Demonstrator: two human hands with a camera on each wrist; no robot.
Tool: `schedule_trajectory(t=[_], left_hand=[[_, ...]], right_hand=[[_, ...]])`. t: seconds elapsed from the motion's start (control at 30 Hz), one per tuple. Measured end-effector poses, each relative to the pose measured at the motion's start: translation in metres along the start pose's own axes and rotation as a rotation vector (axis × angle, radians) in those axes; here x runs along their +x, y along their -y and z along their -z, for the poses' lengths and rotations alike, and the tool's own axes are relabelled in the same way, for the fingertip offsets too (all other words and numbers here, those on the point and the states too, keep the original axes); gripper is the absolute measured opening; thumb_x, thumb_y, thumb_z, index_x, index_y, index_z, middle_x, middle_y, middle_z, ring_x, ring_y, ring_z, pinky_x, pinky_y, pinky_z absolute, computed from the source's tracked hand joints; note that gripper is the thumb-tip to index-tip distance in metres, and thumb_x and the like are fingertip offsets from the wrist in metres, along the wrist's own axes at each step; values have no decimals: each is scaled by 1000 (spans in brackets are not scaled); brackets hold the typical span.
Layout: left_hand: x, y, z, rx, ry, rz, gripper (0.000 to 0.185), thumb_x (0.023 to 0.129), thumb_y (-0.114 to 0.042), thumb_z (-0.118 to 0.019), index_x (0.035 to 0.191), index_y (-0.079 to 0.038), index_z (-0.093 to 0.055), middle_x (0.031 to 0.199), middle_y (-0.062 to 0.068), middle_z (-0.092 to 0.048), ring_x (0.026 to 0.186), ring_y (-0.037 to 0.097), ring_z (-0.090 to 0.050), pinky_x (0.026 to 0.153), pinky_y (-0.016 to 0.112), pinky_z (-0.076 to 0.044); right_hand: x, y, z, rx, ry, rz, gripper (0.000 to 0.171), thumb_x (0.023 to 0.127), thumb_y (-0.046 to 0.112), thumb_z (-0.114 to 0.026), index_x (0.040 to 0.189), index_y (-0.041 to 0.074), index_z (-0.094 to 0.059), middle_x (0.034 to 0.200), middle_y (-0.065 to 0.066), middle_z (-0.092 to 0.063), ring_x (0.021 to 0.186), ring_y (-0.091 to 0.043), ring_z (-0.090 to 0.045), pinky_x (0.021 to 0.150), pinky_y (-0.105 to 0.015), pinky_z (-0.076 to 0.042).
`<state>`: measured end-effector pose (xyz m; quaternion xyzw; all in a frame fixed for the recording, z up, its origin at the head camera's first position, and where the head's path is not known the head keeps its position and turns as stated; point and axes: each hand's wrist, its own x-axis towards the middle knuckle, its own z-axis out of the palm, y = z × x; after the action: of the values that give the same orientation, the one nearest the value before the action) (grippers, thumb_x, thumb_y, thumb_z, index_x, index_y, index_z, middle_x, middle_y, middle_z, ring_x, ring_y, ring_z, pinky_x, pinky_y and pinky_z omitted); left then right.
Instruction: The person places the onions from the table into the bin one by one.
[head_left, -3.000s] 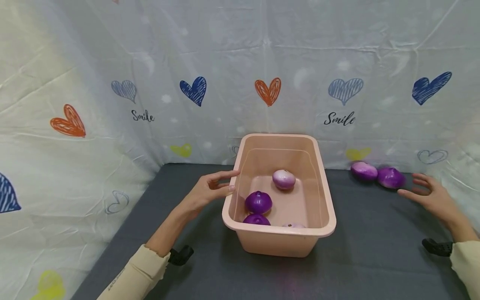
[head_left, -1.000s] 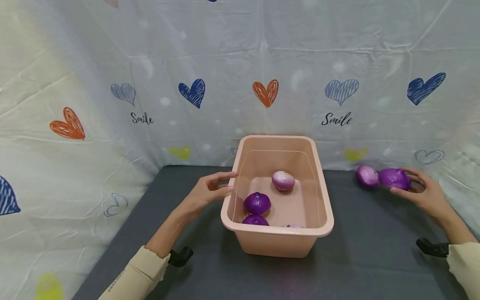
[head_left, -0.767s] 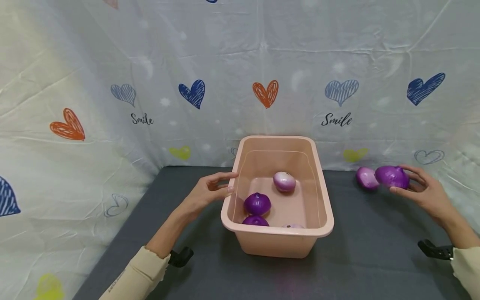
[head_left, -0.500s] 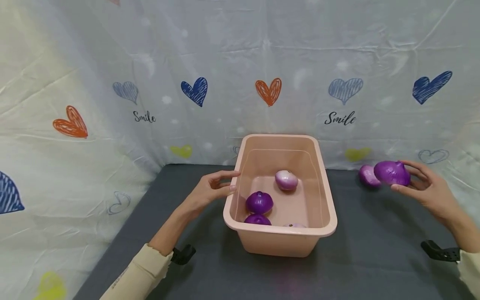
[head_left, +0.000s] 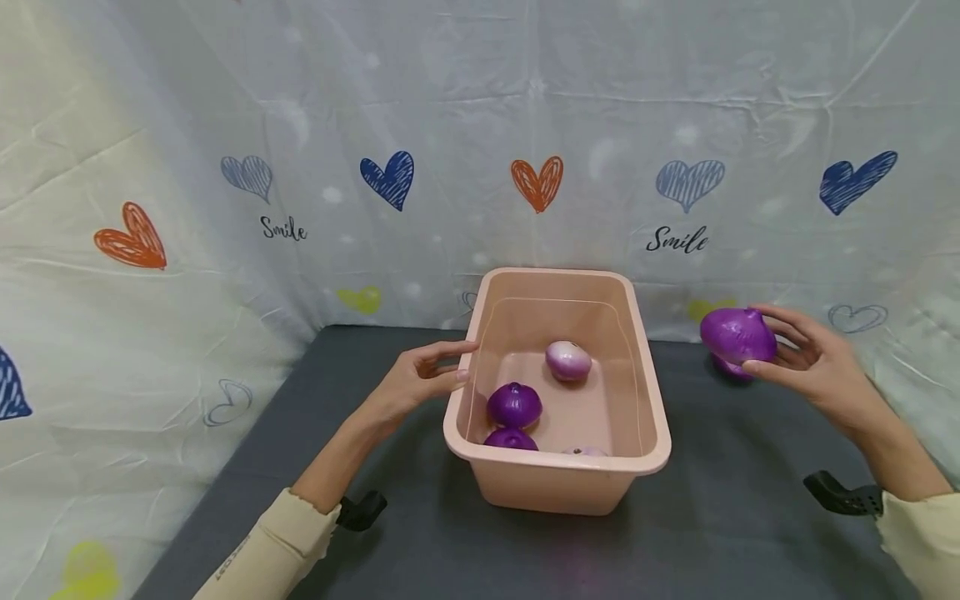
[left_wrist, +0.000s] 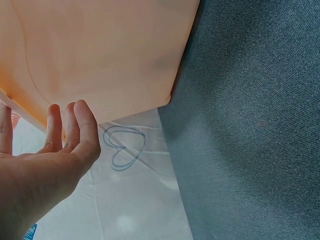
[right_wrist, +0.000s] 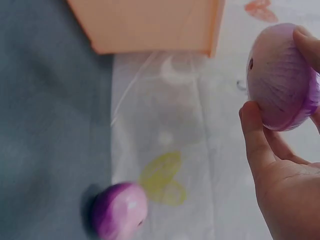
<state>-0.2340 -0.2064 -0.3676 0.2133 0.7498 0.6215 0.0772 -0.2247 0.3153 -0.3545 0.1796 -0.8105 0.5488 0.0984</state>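
Note:
My right hand (head_left: 813,358) holds a purple onion (head_left: 737,335) up off the table, fingers on one side and thumb below. In the right wrist view the same onion (right_wrist: 280,77) shows its pale face between thumb and fingers. Another onion (right_wrist: 120,211), pink and purple, lies on the table at the cloth; the held one mostly covers it in the head view. My left hand (head_left: 412,382) rests its fairly straight fingertips against the left rim of a pink plastic tub (head_left: 555,487). Inside sit two dark purple onions (head_left: 515,406) and a paler onion (head_left: 568,361); another is mostly behind the front rim.
A dark grey cloth (head_left: 720,533) covers the table. Close behind the tub hangs a white curtain (head_left: 450,100) printed with hearts, which also runs down the left side.
My right hand has closed on the purple onion, lifted it and carried it left, over the other onion. The left hand keeps its place at the tub rim.

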Motion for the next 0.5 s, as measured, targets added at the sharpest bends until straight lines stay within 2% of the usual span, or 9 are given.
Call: schedule_trajectory(t=[0.2,0.5], left_hand=[[0,2,0,4,1,-6,51,98,-21,-71,145,-9,-57,145,12,-53,123,33,-59,101,51,-48],[0,-1,-1,12,-3,6,50,98,-22,-71,145,-10,-58,146,11,-52,124,33,-58,100,51,-49]], right_hand=[[14,16,-13,49,44,17,72,91,-9,-71,154,12,-43,143,-8,-47,117,-4,-58,84,-21,-54],[33,40,-37,92,137,98,74,85,-14,-74,151,7,-47,144,-10,-47,122,-14,-56,89,-23,-52]])
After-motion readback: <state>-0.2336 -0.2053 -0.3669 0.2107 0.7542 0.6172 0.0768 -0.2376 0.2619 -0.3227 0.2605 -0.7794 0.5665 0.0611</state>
